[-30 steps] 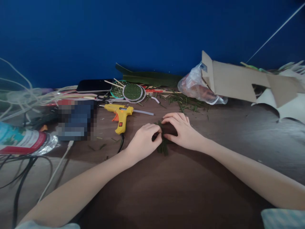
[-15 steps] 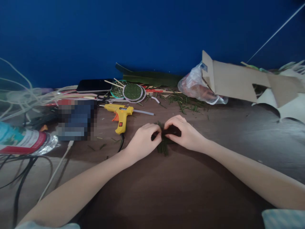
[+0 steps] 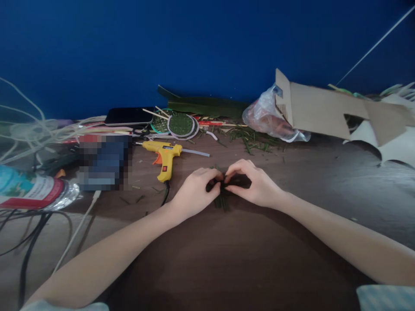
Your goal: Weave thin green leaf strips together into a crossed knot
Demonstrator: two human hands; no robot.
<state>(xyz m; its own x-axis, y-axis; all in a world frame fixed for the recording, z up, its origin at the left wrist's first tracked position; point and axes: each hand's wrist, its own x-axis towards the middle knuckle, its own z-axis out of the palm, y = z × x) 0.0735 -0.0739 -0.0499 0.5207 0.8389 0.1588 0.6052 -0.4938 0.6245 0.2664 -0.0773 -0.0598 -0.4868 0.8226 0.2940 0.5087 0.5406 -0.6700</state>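
Note:
My left hand [image 3: 194, 192] and my right hand [image 3: 254, 183] meet over a small bundle of dark green leaf strips [image 3: 222, 199] on the brown table [image 3: 227, 259]. Both hands pinch the bundle with curled fingers, fingertips touching at its top. The strips' lower ends stick out below my hands. A yellow glue gun [image 3: 164, 157] lies just left of my left hand, its black cord running toward me.
A phone [image 3: 129, 116], round green discs [image 3: 180, 124], long green leaves [image 3: 207, 106] and leaf cuttings [image 3: 253, 139] lie at the back. A plastic bag [image 3: 269, 116] and cardboard [image 3: 324, 111] sit right. A bottle [image 3: 29, 189] and cables [image 3: 32, 242] lie left.
My right hand's fingers have curled in from flat to a pinch on the strips, and shifted slightly right. My left hand has hardly moved.

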